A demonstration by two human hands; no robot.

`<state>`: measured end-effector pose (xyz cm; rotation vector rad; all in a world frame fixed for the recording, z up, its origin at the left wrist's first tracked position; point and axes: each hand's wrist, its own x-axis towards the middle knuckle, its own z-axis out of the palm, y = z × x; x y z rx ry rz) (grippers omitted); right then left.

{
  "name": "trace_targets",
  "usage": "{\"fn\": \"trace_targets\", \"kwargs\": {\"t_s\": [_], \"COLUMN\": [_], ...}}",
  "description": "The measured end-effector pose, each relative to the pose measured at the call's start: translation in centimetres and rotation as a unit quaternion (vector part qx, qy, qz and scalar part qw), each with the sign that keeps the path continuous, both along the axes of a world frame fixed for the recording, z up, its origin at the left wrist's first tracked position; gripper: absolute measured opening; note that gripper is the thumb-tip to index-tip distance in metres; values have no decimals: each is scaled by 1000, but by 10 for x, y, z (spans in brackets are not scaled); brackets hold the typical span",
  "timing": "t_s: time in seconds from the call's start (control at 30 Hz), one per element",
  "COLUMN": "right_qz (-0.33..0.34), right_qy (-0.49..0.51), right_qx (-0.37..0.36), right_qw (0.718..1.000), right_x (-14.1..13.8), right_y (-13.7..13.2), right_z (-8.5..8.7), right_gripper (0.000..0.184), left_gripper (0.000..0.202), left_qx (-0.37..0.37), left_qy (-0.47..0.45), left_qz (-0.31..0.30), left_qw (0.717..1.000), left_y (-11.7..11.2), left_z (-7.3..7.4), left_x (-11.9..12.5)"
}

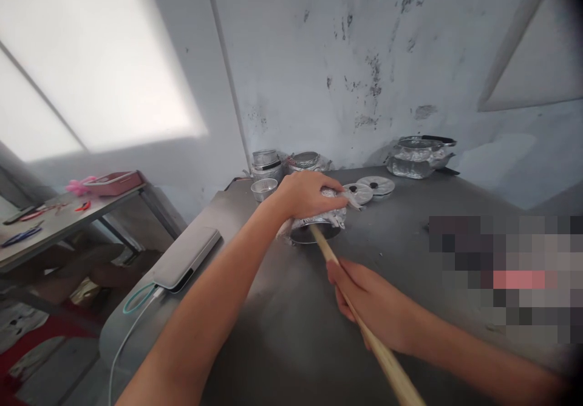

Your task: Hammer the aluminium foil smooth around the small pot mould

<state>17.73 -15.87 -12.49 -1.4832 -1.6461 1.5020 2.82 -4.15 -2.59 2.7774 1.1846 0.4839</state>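
A silvery metal teapot (pixel 337 219) in crinkled clear wrap lies tipped on the grey table (pixel 282 333), its round dark mouth facing me. My left hand (pixel 307 193) is closed over its upper side, thumb and fingers toward the spout at the right. Wrapped round a long pale wooden stick (pixel 392 366), my right hand (pixel 371 300) is just in front of the mouth. The stick's far end goes into the mouth, where its tip is hidden. Two round lids (pixel 377 186) with black knobs lie behind the left hand.
At the back stand more wrapped teapots, one at the left (pixel 310 161) and one at the right (pixel 414 157), plus a small strainer cup (pixel 264 189). A power bank (pixel 186 259) with a white cable lies at the left edge. A side table holds a pink basket (pixel 116 182) and pliers (pixel 22 236).
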Motion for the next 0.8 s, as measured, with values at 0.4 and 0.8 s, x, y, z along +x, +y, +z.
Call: {"fn": "trace_targets", "kwargs": {"t_s": [0.4,0.8], "right_qz": [9,18], "right_qy": [-19,-27], "right_qx": [11,-12], "right_qw": [1000,999], "right_x": [-2,0], "right_y": [0,2], "right_z": [4,-1], "right_gripper": [38,38], "left_gripper": [40,76], "left_qx": [3,-69], "left_qy": [5,57], "left_qz": [-11,-21], "left_qw": [1000,996], "left_y": [3,-9], "left_z": [-2,12], "left_x": [-2,-3]}}
